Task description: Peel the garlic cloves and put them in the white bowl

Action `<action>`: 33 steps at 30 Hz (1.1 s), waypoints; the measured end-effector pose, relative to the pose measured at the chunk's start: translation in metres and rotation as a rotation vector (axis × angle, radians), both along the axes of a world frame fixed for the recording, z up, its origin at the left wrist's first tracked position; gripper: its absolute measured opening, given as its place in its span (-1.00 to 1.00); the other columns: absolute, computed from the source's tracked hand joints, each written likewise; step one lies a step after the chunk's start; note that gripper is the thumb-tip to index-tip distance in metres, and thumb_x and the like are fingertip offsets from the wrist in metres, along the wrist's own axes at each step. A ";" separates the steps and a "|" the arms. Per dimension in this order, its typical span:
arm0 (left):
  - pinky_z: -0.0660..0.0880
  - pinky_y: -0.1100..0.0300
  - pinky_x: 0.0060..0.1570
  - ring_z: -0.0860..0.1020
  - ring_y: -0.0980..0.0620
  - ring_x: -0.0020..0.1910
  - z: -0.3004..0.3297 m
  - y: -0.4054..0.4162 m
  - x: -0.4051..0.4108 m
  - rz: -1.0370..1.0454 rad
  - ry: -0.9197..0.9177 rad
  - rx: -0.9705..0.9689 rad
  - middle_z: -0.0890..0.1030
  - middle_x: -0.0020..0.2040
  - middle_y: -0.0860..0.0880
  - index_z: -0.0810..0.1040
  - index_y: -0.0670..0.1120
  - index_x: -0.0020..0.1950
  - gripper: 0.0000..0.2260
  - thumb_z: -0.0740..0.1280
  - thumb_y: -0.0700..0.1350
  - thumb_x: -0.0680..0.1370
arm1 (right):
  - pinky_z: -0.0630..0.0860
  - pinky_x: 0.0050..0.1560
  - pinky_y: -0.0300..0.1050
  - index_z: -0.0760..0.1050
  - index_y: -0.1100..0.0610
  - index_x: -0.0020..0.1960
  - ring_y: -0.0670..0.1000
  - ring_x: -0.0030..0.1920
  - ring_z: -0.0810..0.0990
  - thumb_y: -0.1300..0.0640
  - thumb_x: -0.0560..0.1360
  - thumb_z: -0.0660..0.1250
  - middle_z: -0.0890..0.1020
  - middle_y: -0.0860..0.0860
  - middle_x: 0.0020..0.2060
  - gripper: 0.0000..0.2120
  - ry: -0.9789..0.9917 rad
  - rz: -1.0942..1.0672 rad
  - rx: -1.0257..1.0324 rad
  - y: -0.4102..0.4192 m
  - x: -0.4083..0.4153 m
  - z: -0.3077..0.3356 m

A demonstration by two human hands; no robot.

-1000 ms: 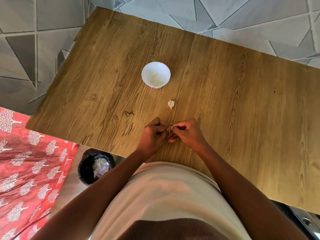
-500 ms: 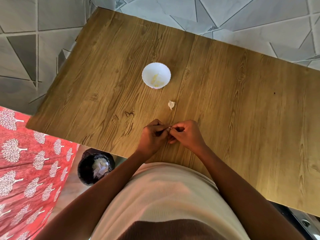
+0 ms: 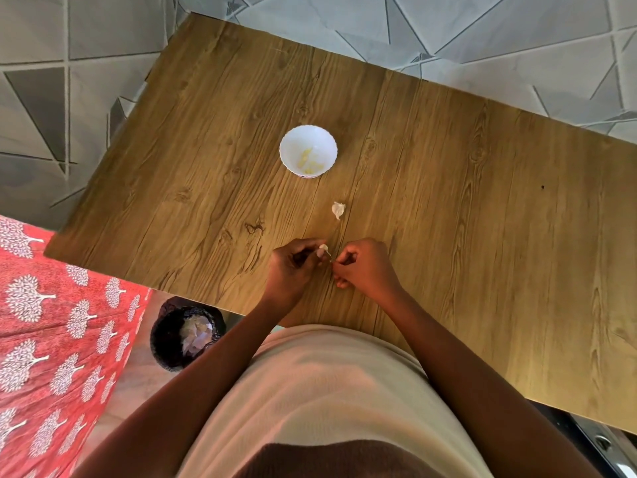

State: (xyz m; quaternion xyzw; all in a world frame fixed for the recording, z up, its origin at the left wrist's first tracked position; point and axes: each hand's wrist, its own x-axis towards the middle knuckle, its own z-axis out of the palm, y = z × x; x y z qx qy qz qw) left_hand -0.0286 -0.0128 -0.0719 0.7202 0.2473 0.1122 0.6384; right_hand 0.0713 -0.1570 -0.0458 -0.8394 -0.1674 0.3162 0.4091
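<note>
The wooden surface [image 3: 448,208] stretches out in front of me, lying over a floor of grey tiles [image 3: 69,81] cut in triangles. To my left is a red cloth [image 3: 51,322] printed with white trees, and just beside it, below the near edge of the surface, a dark bin [image 3: 172,339] with pale papery skins inside. Further out on the surface, straight ahead of me, stands the white bowl [image 3: 289,139] with a few yellowish peeled cloves [image 3: 308,162] at its bottom. My left hand [image 3: 291,269] is curled, its fingertips pinching a garlic clove [image 3: 323,249] just above the surface, between the bowl and my body. My right hand [image 3: 363,267] is curled too, close beside the left, its thumb and forefinger nipping a thin strip of skin [image 3: 330,257] that runs from the clove across the small gap between my hands. Between my hands and the bowl, one more unpeeled clove [image 3: 338,210] lies alone on the wood, apart from both.
</note>
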 end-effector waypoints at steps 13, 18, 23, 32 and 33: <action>0.63 0.15 0.02 0.67 0.11 0.01 0.001 0.002 -0.001 -0.066 -0.013 0.255 0.70 0.05 -0.01 0.72 -0.11 0.20 -0.81 0.46 -0.23 0.59 | 0.66 -0.17 -0.19 0.69 0.15 0.09 -0.14 -0.26 0.68 0.29 0.57 0.40 0.71 -0.05 -0.16 -0.85 -0.201 0.034 0.028 0.001 0.000 0.006; 0.63 0.06 0.08 0.67 0.04 0.04 0.005 -0.002 0.004 -0.094 -0.036 0.164 0.68 0.05 -0.05 0.70 -0.12 0.23 -0.79 0.42 -0.26 0.61 | 0.65 -0.16 -0.24 0.71 0.18 0.08 -0.16 -0.26 0.70 0.29 0.58 0.40 0.72 -0.02 -0.16 -0.86 -0.209 0.001 0.091 0.006 0.000 0.008; 0.63 0.00 0.13 0.66 -0.02 0.07 0.006 -0.003 0.005 -0.105 -0.018 0.131 0.65 0.06 -0.08 0.70 -0.15 0.23 -0.79 0.44 -0.25 0.60 | 0.69 -0.22 -0.14 0.72 0.18 0.03 -0.10 -0.33 0.71 0.29 0.58 0.39 0.74 0.03 -0.21 -0.87 -0.169 0.007 0.122 0.003 -0.001 0.011; 0.56 0.28 0.10 0.64 0.09 0.03 0.008 -0.004 0.005 -0.190 -0.054 0.229 0.62 0.03 -0.06 0.69 -0.19 0.24 -0.78 0.42 -0.30 0.60 | 0.71 -0.27 -0.03 0.71 0.26 -0.01 -0.07 -0.34 0.72 0.25 0.52 0.49 0.72 0.11 -0.27 -0.91 -0.173 -0.021 0.139 -0.001 -0.006 0.010; 0.56 0.28 0.10 0.64 0.08 0.03 0.008 -0.003 0.005 -0.195 -0.056 0.223 0.62 0.03 -0.07 0.69 -0.19 0.23 -0.78 0.42 -0.31 0.60 | 0.70 -0.28 -0.03 0.70 0.26 -0.02 -0.07 -0.35 0.72 0.25 0.52 0.50 0.72 0.11 -0.28 -0.92 -0.177 -0.020 0.145 -0.001 -0.006 0.010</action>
